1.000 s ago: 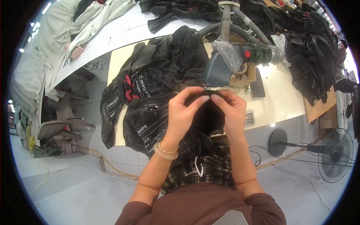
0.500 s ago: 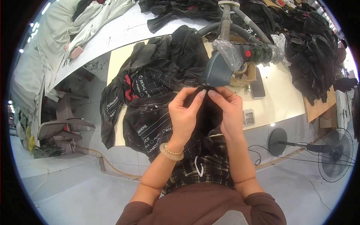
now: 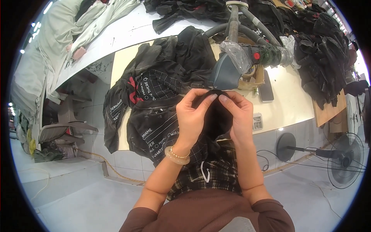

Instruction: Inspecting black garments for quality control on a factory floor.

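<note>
A black garment (image 3: 154,123) with white printing, a grid-patterned part and a red strip lies bunched over the cream table. My left hand (image 3: 192,112) pinches an edge of its dark cloth between thumb and fingers. Close beside it, my right hand (image 3: 239,110) pinches the same edge, and the cloth hangs down between both hands. Just beyond my fingertips is the blue-grey hood (image 3: 226,73) of a machine head, partly wrapped in clear plastic. Whether the held edge touches the hood I cannot tell.
Ribbed hoses and a grey pipe (image 3: 233,29) rise behind the hood. A cardboard box (image 3: 253,83), a dark phone (image 3: 266,88) and a small clear case (image 3: 257,121) lie on the cream table (image 3: 293,104). Dark garments (image 3: 322,65) are heaped at right. A fan (image 3: 344,158) stands at lower right.
My hands have shifted slightly to the right, and my thumbs are a little farther apart along the cloth edge. Both still pinch the garment.
</note>
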The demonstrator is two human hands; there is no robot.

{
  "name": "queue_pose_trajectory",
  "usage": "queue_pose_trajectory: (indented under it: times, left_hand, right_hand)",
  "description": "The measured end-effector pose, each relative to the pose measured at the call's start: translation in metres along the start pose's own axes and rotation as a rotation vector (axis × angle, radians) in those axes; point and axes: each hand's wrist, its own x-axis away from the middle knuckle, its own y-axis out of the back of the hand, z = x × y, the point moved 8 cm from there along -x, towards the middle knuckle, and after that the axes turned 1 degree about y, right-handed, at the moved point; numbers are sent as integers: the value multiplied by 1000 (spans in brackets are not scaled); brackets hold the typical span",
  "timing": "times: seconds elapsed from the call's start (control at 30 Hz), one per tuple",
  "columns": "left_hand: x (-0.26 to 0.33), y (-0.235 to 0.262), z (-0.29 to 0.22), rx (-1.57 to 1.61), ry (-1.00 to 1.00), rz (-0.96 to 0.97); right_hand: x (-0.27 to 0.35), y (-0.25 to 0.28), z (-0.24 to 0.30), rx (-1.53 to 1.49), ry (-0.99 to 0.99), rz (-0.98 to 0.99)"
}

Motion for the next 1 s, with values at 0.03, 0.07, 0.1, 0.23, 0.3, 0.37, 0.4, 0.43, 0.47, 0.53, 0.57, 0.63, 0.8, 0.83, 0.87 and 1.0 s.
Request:
queue_pose_trajectory:
  times: [0.03,0.07,0.1,0.23,0.3,0.37,0.4,0.43,0.47,0.53,0.57,0.63,0.8,0.83,0.87,1.0]
  left_hand:
    - [0,0,1,3,13,6]
    - [-1,-1,2,5,26,11]
    - [-1,0,3,13,40,-3]
    - [-3,0,6,67,71,-45]
    - [-3,-1,5,70,52,-49]
    - [-3,-2,3,35,17,-47]
    - [-4,-2,4,45,26,-47]
    - [-5,-3,5,55,34,-48]
    - [-5,-3,6,72,37,-49]
    - [-5,-3,5,35,32,-28]
    - [-4,-3,5,20,26,-16]
    - [2,0,1,-23,10,55]
    - [20,10,7,26,104,210]
    - [22,11,7,-6,109,234]
    - [22,11,7,-27,106,235]
    - [21,6,1,-43,155,304]
  right_hand:
    - [0,1,0,8,-4,-6]
    - [1,0,0,4,3,-1]
    - [1,0,1,3,4,-2]
    - [3,0,0,-5,5,-21]
    - [5,1,0,-15,1,-17]
    - [6,1,0,-18,0,-18]
    - [6,2,0,-15,1,-19]
    - [6,2,0,-12,2,-25]
    - [5,2,-1,-3,5,-25]
    - [3,4,0,15,14,-35]
    - [3,4,4,90,58,-25]
    - [6,6,14,240,141,-7]
    - [14,19,17,405,120,16]
    - [15,20,16,413,105,22]
    - [15,20,15,408,101,39]
    - [16,15,22,456,183,87]
